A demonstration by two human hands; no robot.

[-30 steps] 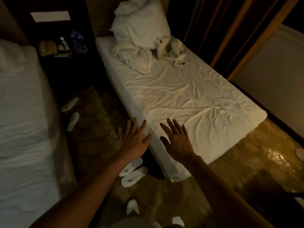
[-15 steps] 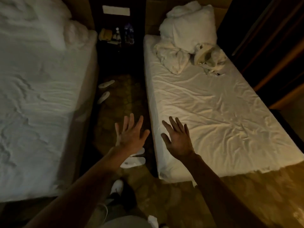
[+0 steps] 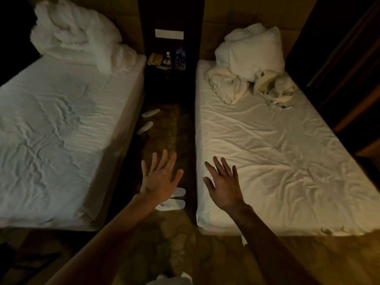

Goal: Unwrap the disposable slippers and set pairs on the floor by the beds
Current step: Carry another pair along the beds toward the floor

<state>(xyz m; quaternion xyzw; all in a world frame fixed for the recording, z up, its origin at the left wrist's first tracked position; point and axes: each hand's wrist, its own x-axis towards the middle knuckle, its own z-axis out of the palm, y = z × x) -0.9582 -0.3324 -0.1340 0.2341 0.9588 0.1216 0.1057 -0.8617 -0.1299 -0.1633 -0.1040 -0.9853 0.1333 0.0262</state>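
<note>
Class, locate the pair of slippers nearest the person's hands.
In the head view, the near pair of slippers lies side by side on the floor in the aisle, close to the right bed, partly hidden behind the open left hand.

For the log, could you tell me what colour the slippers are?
White slippers, head view.

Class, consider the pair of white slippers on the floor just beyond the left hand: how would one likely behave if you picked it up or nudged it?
The near slippers look thin and flat, so one would probably feel light and bend floppily when lifted. Lying flat on the floor, it should slide rather than roll or tip if nudged.
</note>
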